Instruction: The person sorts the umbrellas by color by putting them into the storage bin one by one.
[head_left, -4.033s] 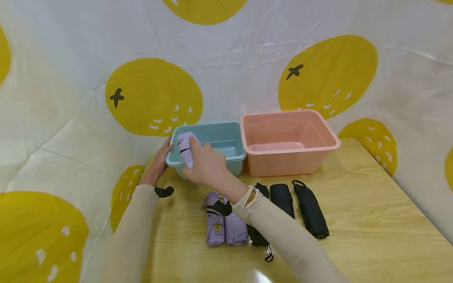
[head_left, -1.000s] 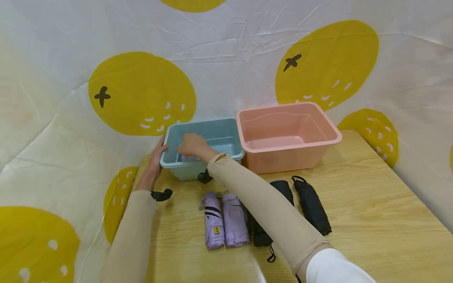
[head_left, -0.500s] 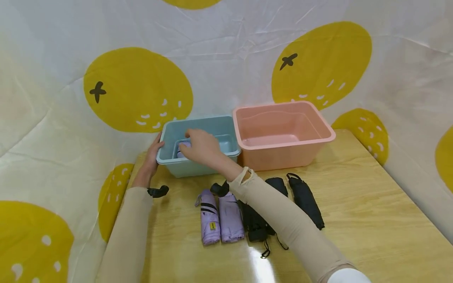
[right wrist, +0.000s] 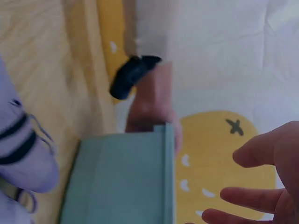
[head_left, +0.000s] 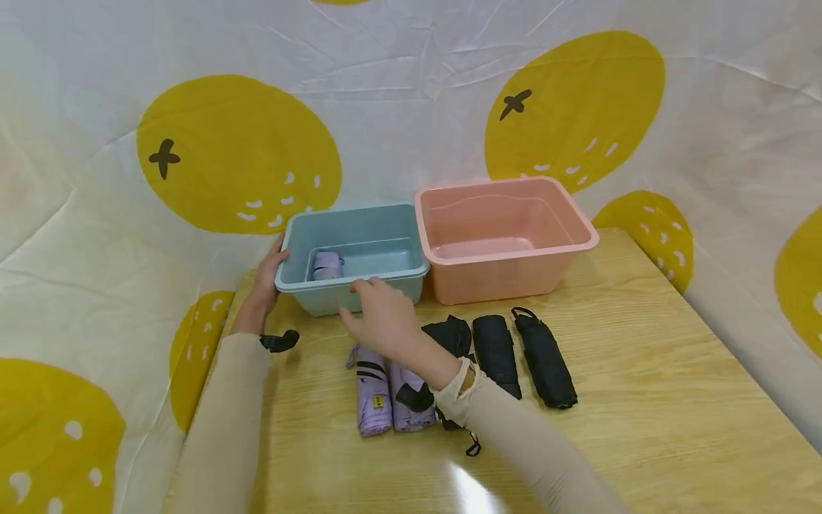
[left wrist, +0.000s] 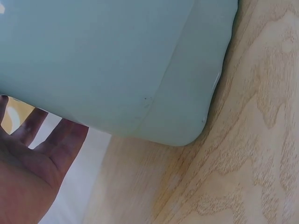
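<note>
My left hand holds the left end of a light blue plastic bin, its thumb at the rim and its fingers along the outside wall. A folded lilac umbrella lies inside that bin at the left. In front of the bin my right hand hovers with fingers spread and nothing in them. Two more folded umbrellas in lilac lie side by side below it: a striped one with a yellow tag and a plainer one, partly covered by my right hand and wrist.
Three folded black umbrellas lie to the right of the lilac pair, the nearest partly behind my right forearm. A larger pink bin stands against the blue bin's right side. Behind the wooden table hangs a fruit-patterned cloth.
My right hand carried a lilac umbrella over the blue bin, lowered it inside and let go. It has since drawn back out toward the front. The left hand stays at the bin's left end.
</note>
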`<state>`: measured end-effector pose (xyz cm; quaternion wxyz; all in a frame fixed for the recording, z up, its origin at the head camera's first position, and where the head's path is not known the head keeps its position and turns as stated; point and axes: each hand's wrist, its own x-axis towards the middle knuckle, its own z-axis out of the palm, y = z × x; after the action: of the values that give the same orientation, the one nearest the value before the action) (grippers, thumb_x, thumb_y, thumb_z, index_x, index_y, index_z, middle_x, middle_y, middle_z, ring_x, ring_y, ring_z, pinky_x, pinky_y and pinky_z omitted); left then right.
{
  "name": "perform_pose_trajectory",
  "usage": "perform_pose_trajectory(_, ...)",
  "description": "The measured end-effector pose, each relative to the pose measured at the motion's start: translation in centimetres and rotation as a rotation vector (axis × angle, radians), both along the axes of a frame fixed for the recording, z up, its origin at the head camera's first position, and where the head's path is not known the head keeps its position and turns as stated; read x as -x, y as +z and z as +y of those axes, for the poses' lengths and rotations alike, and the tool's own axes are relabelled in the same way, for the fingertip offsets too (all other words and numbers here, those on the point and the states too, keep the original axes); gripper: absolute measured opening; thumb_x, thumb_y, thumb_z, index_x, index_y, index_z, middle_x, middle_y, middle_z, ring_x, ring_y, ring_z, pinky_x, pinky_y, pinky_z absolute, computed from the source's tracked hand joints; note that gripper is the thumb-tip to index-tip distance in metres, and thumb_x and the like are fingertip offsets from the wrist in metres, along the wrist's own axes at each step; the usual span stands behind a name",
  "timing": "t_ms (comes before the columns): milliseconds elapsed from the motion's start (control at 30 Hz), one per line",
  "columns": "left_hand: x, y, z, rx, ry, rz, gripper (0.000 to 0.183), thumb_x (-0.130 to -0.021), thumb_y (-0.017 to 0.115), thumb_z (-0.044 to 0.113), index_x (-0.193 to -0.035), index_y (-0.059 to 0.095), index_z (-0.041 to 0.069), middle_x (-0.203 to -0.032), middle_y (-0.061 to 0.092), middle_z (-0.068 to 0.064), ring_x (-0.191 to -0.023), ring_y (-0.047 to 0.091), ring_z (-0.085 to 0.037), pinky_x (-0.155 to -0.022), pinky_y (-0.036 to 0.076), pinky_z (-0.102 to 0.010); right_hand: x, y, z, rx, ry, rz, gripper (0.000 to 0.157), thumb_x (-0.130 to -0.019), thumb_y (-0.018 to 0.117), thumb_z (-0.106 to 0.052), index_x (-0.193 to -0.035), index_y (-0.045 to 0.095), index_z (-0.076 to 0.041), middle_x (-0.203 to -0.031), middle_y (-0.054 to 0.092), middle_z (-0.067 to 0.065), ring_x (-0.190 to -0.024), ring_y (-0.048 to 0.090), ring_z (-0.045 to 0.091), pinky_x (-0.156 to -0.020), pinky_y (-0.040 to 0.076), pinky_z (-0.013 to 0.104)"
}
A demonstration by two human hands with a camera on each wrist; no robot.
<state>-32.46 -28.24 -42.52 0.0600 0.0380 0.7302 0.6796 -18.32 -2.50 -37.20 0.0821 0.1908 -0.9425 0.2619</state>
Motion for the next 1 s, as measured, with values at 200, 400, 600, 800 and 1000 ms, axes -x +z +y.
perform_pose_trajectory(200, -0.1, -0.5, -0.2, 0.027, 0.011, -0.027, 0.06, -0.104, 0.032, 0.018, -0.158, 0.007, 0.023, -0.163, -0.001, 0.003, -0.146, 0.001, -0.023, -0.115, 0.007, -0.046, -2.5, -3.1, 0.6, -0.037, 0.045, 0.001, 0.033, -0.093, 0.061, -0.037, -0.117, 0.067, -0.016, -0.109, 0.064, 0.003, -0.069, 0.062, 0.019, -0.055, 0.05, 0.032)
perform_pose_trajectory(400, 0.5, -1.2, -0.3, 0.019, 0.023, -0.022, 0.059, -0.104, 0.033, 0.023, -0.157, 0.007, 0.026, -0.163, 0.001, 0.003, -0.146, 0.004, -0.025, -0.115, 0.008, -0.048, -3.7, -5.6, 0.9, -0.058, 0.104, 0.007, 0.029, -0.091, 0.064, -0.033, -0.114, 0.069, -0.015, -0.104, 0.064, 0.003, -0.073, 0.061, 0.017, -0.053, 0.048, 0.029)
perform_pose_trajectory(600, 0.4, -0.2, -0.1, 0.002, 0.014, -0.023, 0.059, -0.104, 0.031, 0.021, -0.157, 0.006, 0.023, -0.163, -0.001, 0.001, -0.146, 0.003, -0.027, -0.115, 0.008, -0.049, -4.5, -7.5, 0.6, -0.096, 0.115, -0.069, 0.035, -0.092, 0.064, -0.035, -0.119, 0.067, -0.014, -0.11, 0.06, 0.007, -0.083, 0.061, 0.02, -0.06, 0.05, 0.03)
perform_pose_trajectory(800, 0.3, 0.6, 0.2, 0.01, 0.013, -0.009, 0.059, -0.104, 0.031, 0.016, -0.158, 0.006, 0.021, -0.163, 0.0, 0.003, -0.146, 0.004, -0.023, -0.116, 0.008, -0.043, -4.9, -8.9, -0.1, -0.17, 0.083, -0.137, 0.054, -0.089, 0.066, -0.04, -0.129, 0.058, -0.005, -0.131, 0.051, 0.021, -0.095, 0.062, 0.029, -0.063, 0.054, 0.037)
perform_pose_trajectory(1000, 0.0, 0.2, 0.1, 0.009, 0.016, -0.025, 0.059, -0.104, 0.031, 0.018, -0.157, 0.006, 0.023, -0.163, 0.0, 0.003, -0.146, 0.002, -0.023, -0.115, 0.007, -0.045, -5.4, -10.4, -1.1, -0.255, 0.002, -0.152, 0.068, -0.086, 0.069, -0.047, -0.129, 0.052, 0.003, -0.126, 0.052, 0.023, -0.097, 0.059, 0.033, -0.064, 0.054, 0.04)
